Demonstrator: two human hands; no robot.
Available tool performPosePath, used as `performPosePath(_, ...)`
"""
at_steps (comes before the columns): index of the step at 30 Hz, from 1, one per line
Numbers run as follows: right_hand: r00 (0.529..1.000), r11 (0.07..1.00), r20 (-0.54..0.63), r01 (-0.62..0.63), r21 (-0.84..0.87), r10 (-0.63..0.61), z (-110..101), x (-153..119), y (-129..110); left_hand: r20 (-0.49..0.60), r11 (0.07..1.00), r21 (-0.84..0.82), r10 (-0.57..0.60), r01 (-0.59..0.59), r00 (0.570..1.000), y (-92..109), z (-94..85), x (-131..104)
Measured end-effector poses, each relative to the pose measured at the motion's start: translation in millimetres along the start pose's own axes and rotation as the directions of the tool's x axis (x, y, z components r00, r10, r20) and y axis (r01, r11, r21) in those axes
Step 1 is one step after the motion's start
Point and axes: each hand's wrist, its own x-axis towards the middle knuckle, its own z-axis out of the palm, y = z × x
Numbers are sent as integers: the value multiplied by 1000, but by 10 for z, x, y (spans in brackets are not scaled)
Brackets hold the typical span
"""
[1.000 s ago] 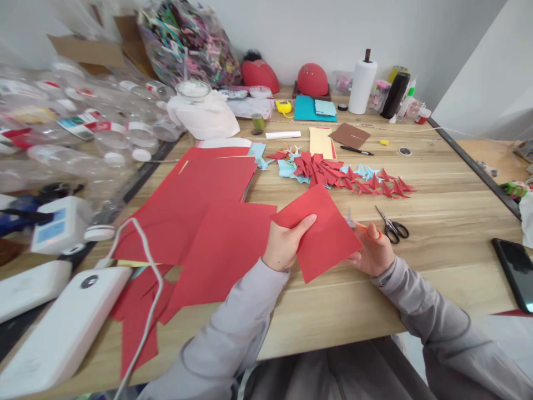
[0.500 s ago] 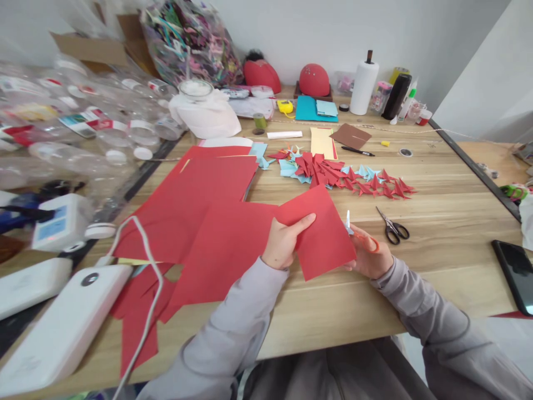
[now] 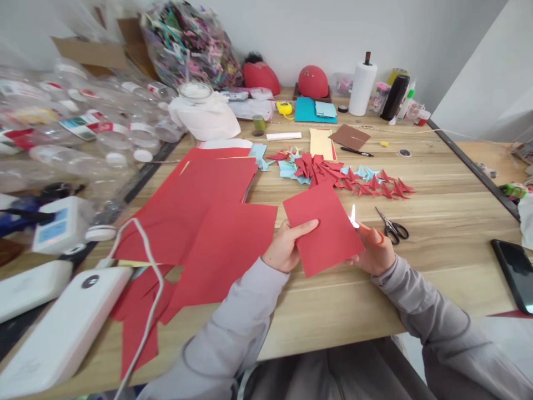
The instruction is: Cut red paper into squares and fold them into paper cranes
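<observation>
My left hand [image 3: 287,247] pinches a rectangular sheet of red paper [image 3: 322,230] at its left edge, thumb on top and fingers underneath. The sheet is held above the table, tilted. In my right hand [image 3: 377,253] are scissors [image 3: 370,230] with orange handles; their light blades point up, close to the sheet's right edge. Some right fingertips show at the lower right corner of the paper, and whether they grip it I cannot tell. Larger red sheets [image 3: 200,216] lie to the left. Beyond the held sheet are several folded red and light blue paper pieces [image 3: 320,169].
Black-handled scissors [image 3: 393,226] lie right of my right hand, and a phone [image 3: 514,272] is at the right edge. White power banks [image 3: 66,333] with a cable stand at left, before many plastic bottles [image 3: 112,133]. A pen [image 3: 357,151] and paper roll [image 3: 363,89] are farther back.
The held red paper has shifted slightly to the right and turned a little, coming clear of the large sheet behind it. The orange-handled scissors have moved slightly right with my right hand.
</observation>
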Motion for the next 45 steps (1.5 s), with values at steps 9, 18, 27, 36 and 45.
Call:
performPosePath(9,989,982,10,-147,117,147,-42,-44,-45,-58,988,120,109,-102,992,-42,12,17)
performPosePath(18,975,971,-1,-223,87,223,-74,-50,-72,-29,967,191,176,-167,984,-34,15,-4)
performPosePath(27,984,994,-137,-108,25,110,-54,-43,-1,-45,977,125,181,-175,982,-40,51,-5)
performPosePath(36,996,987,-65,-49,155,60,33,-30,1,-63,975,111,200,-192,978,-37,66,-7)
performPosePath(45,986,993,-149,-66,94,80,23,-30,15,-83,985,82,157,-150,984,14,53,-5)
